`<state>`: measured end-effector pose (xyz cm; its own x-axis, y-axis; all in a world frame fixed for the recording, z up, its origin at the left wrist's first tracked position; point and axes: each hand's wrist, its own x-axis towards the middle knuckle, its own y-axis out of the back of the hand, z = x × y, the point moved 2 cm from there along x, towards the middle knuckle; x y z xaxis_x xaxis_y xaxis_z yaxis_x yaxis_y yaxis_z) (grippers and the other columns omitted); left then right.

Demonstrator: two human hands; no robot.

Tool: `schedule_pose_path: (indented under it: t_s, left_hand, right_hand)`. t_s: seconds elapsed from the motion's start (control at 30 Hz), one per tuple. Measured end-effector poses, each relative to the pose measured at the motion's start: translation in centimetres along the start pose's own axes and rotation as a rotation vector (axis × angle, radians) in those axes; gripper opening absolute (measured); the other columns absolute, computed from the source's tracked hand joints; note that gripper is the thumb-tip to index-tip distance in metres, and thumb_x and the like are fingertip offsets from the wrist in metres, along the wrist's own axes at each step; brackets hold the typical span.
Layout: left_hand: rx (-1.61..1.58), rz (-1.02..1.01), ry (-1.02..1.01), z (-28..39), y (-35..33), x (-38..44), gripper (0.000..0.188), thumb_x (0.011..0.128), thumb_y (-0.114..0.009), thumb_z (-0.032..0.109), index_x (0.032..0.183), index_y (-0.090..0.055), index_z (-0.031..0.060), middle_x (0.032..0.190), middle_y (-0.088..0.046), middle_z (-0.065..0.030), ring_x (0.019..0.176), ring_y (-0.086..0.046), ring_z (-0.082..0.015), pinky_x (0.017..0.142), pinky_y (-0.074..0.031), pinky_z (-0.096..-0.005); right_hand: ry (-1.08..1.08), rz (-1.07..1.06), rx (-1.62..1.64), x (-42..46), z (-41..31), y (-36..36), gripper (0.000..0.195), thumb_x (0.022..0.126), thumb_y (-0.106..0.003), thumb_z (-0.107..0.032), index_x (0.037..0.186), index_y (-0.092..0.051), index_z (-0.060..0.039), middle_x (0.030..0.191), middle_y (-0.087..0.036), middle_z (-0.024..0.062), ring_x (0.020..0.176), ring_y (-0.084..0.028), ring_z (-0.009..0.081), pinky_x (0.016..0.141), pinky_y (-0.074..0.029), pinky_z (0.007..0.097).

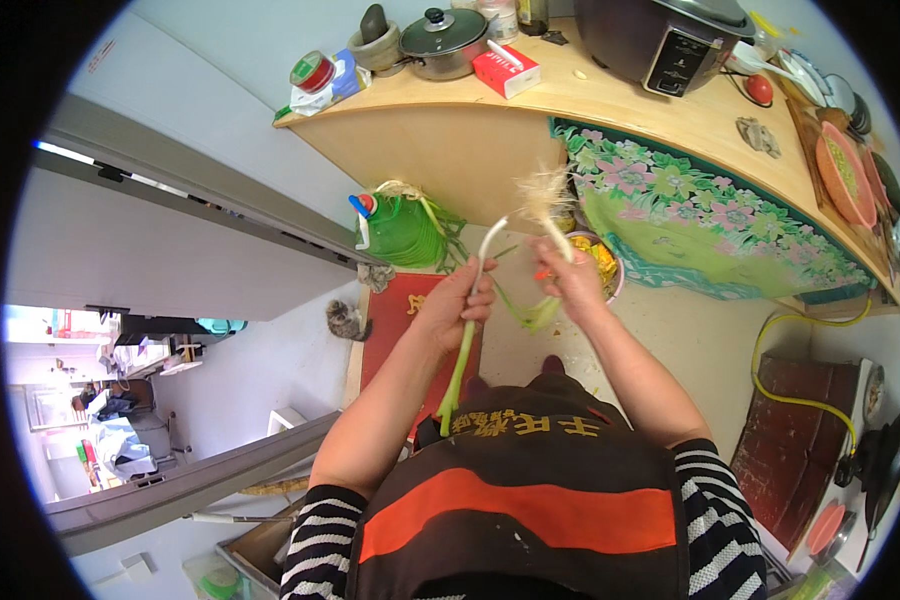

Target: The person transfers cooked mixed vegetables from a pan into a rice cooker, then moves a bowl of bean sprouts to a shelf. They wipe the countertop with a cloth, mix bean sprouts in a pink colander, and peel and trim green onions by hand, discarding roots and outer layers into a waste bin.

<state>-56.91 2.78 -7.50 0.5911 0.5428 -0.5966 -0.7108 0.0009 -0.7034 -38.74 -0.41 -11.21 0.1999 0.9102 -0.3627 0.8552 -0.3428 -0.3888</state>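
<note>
My left hand (pixel 461 300) is closed around a green onion (pixel 458 367), whose white end curves up past my fingers and whose green part hangs towards my apron. In my right hand (pixel 572 281) are the white stalks of more green onions (pixel 557 234), with a bushy tuft of pale roots (pixel 546 196) on top and green leaves hanging below. Something orange shows at the right fingers, too small to name. Behind that hand a basin (pixel 619 279) on the floor holds yellow and green scraps, partly hidden.
A green plastic jug (pixel 401 236) with onions draped over it stands by the counter (pixel 435 101). A cat (pixel 347 321) sits beside the red mat (pixel 397 322). A floral curtain (pixel 690 202) hangs under the counter. At the right, a yellow hose (pixel 787 319) crosses a dark red box (pixel 799 435).
</note>
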Motion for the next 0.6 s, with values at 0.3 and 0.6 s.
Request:
schedule_pose_path:
  t_s: [0.3,0.6]
  left_hand:
    - [0.527,0.042,-0.051,-1.5,-2.8,-2.2,0.018,0.093,-0.049,0.021,0.099,-0.052,0.0048,0.072,-0.051,-0.0006,0.054,-0.042,-0.006,0.04,-0.031,-0.0171]
    - [0.626,-0.17,-0.078,-0.9,-2.9,-3.3,0.02,0.093,-0.047,0.022,0.104,-0.051,0.0054,0.078,-0.051,-0.0007,0.056,-0.043,-0.0059,0.042,-0.034,-0.0172]
  right_hand:
    - [0.195,-0.085,-0.336,-2.4,-3.6,-3.2,0.016,0.081,-0.065,-0.016,0.085,-0.065,-0.0007,0.061,-0.054,-0.0045,0.051,-0.043,0.0026,0.046,-0.034,0.0195]
    - [0.132,-0.141,-0.166,-3.2,-4.1,-3.5,0.01,0.082,-0.059,-0.01,0.088,-0.062,-0.0025,0.058,-0.048,-0.0046,0.046,-0.039,0.0022,0.04,-0.028,0.0172]
